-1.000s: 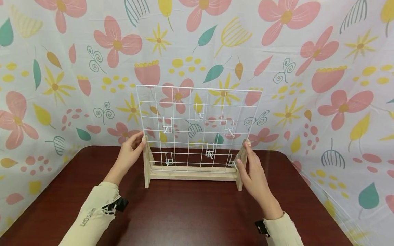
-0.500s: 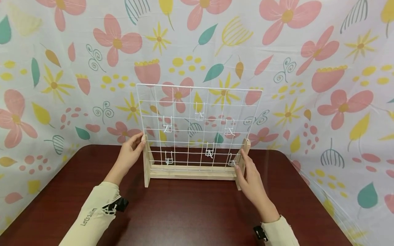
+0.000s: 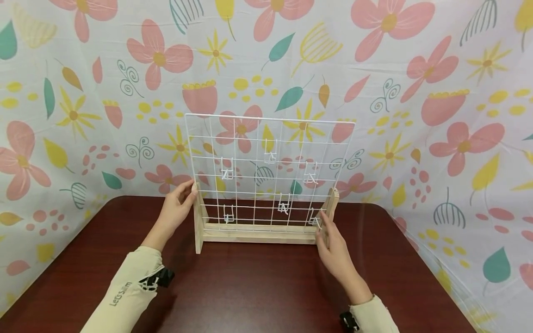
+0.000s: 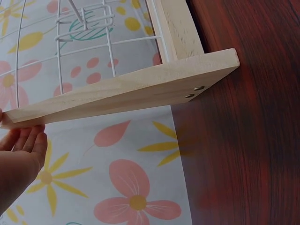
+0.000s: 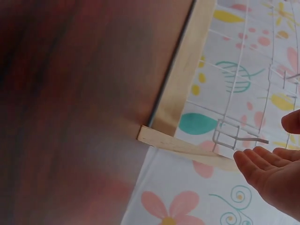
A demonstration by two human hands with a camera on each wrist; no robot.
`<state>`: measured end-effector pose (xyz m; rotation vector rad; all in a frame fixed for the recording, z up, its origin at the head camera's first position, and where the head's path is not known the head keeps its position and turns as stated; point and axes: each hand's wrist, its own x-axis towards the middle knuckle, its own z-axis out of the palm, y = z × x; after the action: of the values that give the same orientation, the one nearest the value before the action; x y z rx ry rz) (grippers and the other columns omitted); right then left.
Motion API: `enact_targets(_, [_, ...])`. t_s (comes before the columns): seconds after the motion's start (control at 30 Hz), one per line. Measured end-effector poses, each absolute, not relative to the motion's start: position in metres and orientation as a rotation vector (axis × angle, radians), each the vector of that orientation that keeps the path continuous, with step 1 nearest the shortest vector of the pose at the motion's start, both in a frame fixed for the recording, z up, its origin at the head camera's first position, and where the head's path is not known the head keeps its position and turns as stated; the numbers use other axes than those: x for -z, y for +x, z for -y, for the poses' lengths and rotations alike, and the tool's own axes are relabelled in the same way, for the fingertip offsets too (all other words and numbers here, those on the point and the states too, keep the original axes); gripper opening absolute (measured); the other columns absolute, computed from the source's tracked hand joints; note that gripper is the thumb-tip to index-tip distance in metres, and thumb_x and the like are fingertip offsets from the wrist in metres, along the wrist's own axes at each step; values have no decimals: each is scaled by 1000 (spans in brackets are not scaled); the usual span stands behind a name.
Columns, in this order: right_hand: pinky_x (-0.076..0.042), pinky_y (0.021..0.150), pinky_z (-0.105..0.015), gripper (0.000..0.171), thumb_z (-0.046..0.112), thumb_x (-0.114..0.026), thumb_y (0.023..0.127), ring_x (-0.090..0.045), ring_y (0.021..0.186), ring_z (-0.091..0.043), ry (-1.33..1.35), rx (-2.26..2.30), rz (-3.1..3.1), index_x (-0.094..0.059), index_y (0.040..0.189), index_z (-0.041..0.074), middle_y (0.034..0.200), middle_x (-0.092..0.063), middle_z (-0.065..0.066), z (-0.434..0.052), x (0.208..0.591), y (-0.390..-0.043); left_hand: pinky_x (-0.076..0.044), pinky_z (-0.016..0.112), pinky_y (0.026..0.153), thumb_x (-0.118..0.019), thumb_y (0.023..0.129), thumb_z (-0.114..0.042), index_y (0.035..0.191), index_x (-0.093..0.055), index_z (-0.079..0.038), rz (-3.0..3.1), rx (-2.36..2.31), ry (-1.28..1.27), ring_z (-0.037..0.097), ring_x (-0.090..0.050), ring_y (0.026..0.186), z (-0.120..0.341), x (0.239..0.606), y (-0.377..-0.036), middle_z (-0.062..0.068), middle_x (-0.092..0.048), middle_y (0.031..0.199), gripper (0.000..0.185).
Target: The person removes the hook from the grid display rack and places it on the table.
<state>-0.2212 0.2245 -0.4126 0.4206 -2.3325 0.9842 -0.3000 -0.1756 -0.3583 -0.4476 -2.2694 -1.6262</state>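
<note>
Plainly, on the glossy red-brown wooden table (image 3: 250,291) across the lower frame, the white wire-grid rack with a pale wooden stand (image 3: 272,177) stands upright at the centre, the top of its left upright (image 3: 199,222) pinched between the left hand's (image 3: 175,206) thumb and fingers. Right of centre, the right hand (image 3: 337,254) is loosely open, holding nothing, fingertips near the white wire hook (image 3: 314,220) at the grid's lower right, contact unclear. The step looks like steadying the rack to reach that hook; next probably calls for a light pinch.
</note>
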Motion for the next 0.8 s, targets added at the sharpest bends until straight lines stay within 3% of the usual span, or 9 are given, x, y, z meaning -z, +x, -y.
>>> enact_targets(0.27, [-50, 86, -54, 52, -7, -53, 93, -53, 116, -43, 370, -970, 2324, -37, 142, -10, 131, -50, -30, -221, 419, -226, -43, 7, 84, -51, 101, -14, 142, -40, 6, 2279, 1631, -435, 35, -51, 120, 177, 359, -300, 28, -53, 131, 46])
enact_targets(0.53, [-54, 80, -47, 47, -8, -53, 93, -59, 105, -43, 287, -1016, 2323, -40, 138, -13, 128, -51, -33, -216, 422, -225, -44, 10, 87, -50, 101, -14, 142, -39, 6, 2295, 1662, -429, 36, -50, 122, 175, 360, -300, 28, -52, 132, 47])
enact_targets(0.8, [-55, 74, -50, 38, -7, -52, 94, -63, 99, -42, 213, -967, 2313, -49, 131, -14, 120, -58, -33, -213, 420, -229, -45, 16, 91, -50, 102, -16, 144, -38, 4, 2298, 1661, -424, 34, -50, 122, 176, 358, -299, 27, -52, 133, 48])
